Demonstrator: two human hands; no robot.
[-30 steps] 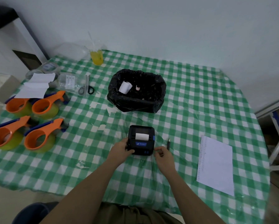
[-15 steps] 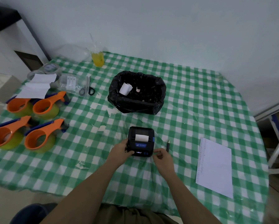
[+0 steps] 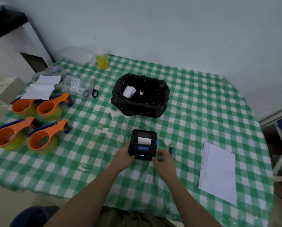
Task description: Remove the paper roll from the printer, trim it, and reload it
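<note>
Little has moved since earlier: the small black plastic printer (image 3: pixel 143 144) on the green checked tablecloth (image 3: pixel 194 112) is still gripped by the left hand (image 3: pixel 124 155); right hand (image 3: pixel 163 158) fingers curl at its corner. White paper (image 3: pixel 144 140) shows; opening the lid seems next.

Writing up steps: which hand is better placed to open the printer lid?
Probably the right hand: it hovers loosely at the printer front corner, while the left hand grips its side, steadying it.

Small black printer (image 3: pixel 143 144) flat on green-checked cloth, white paper roll (image 3: pixel 144 140) end showing at its top slot.
</note>
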